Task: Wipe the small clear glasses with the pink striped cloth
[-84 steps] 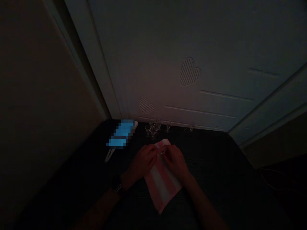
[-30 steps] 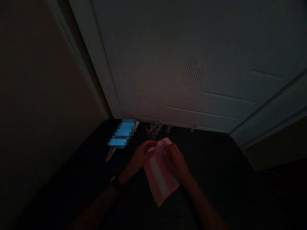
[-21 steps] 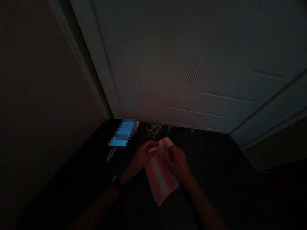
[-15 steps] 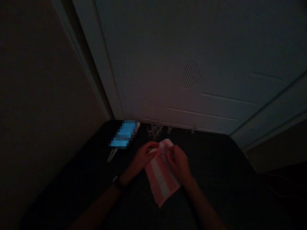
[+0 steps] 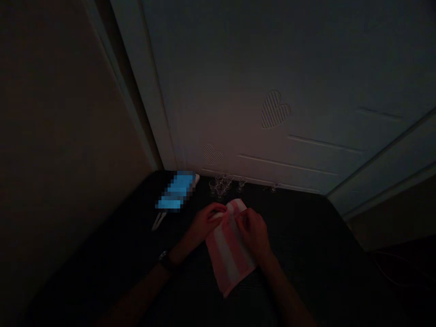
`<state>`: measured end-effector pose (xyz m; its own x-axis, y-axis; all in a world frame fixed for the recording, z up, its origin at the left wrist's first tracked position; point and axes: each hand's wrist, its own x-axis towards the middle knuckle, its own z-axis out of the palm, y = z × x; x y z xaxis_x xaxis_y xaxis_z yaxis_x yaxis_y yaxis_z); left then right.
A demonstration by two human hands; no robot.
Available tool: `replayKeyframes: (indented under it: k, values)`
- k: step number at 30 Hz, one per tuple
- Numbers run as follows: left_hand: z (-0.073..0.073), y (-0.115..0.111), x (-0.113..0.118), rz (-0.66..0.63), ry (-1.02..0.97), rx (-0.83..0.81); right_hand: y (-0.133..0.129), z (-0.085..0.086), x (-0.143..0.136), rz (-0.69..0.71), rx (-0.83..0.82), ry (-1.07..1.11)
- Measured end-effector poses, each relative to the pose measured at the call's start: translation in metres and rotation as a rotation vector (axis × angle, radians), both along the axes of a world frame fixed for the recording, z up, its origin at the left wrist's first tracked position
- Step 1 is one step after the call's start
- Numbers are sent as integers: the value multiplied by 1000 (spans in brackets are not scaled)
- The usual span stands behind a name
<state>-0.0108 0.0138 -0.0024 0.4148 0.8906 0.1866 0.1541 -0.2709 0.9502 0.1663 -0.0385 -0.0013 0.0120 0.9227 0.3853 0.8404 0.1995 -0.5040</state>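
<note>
Striped cloth [image 5: 226,254]: spread at the centre of the dark table [image 5: 306,240], between both hands. Long axis roughly 12 to 6 o'clock, with stripes slanting 11 to 5 below the hands; one corner pointed toward 6. Upper end gathered between the fingers, lower part hanging loose or lying flat; cannot tell which.

Left hand [image 5: 203,222]: at 10 o'clock, narrow pinch on the cloth. Right hand [image 5: 255,230]: at 2 o'clock, fingertips drawn close together over the cloth; contents hidden, cannot tell.

Progress: cloth in use at the fingers; amount done or left not readable.

Outward from the cloth: grouped small glasses [image 5: 221,185] and single glass [image 5: 241,184] near 12; farther glass [image 5: 274,187] at 1; lit screen [image 5: 177,190] at 10; watch [image 5: 165,259] at 9, on the left wrist. Behind the glasses: pale panel [image 5: 218,109] with raised hearts.
</note>
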Motion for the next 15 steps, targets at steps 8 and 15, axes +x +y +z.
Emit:
replayKeyframes:
  k: [8, 15]
  values:
    - [5, -7, -1, 75, 261, 307, -3, 2, -4, 73, -3, 10]
    - [6, -12, -1, 60, 508, 531, -3, 4, -4, 169, 12, 27]
